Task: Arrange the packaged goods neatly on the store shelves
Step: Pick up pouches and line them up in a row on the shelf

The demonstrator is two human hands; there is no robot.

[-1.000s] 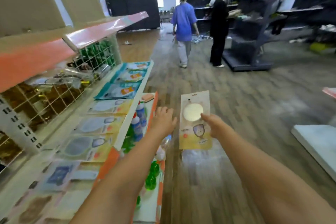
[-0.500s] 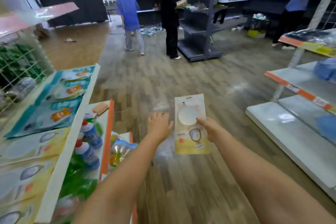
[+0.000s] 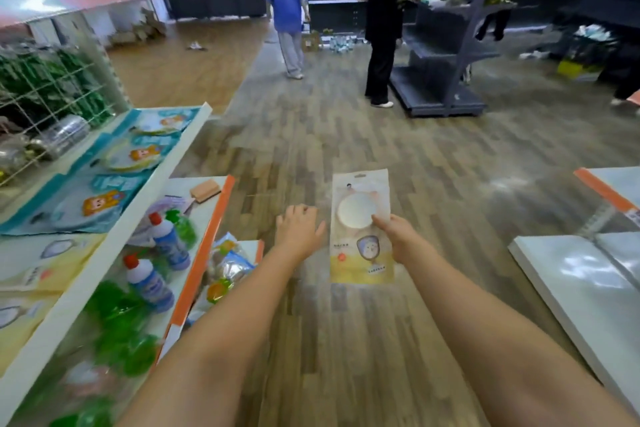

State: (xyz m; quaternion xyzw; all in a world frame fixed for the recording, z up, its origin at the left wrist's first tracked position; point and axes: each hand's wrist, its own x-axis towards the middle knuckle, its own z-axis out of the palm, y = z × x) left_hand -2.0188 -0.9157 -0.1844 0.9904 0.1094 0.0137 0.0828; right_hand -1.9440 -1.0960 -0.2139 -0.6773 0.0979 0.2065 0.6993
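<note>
- Fingers (image 3: 381, 220) of the right hand (image 3: 398, 239) are pinched on the right edge of a flat cream-and-yellow plastic pouch with a round white disc behind a window (image 3: 360, 229); thumb on the front, by the disc; the other fingers are hidden behind the pouch.
- Fingers of the left hand (image 3: 298, 229) are seen loosely spread, palm down, holding nothing, just beside the pouch's left edge but apart from it.
- The pouch is held upright in mid-air over the wooden floor (image 3: 346, 135), between the white shelf unit on the left (image 3: 114, 243) and the pale empty shelf boards on the right (image 3: 571, 281). It is not yet on any shelf.
- Matching yellow pouches (image 3: 38, 270) are laid flat in a row on the left unit's upper shelf, below a run of teal pouches (image 3: 114, 177); that row is judged the likely destination.
- Handling, as judged: light, thin, film flexible, stiffened only around the disc. A one-edge pinch is likely to let it flop or twist.
- Film is probably slippery; a pinch near the disc or the top hang-hole header should hold better than the bare lower film.
- Low fragility is expected; creasing is the main risk.
- A two-handed hold on opposite edges is advised for squaring it against its neighbours.
- The lower shelf with blue bottles with red caps (image 3: 166, 243) and green bags (image 3: 117, 333) is cluttered and best kept clear of.
</note>
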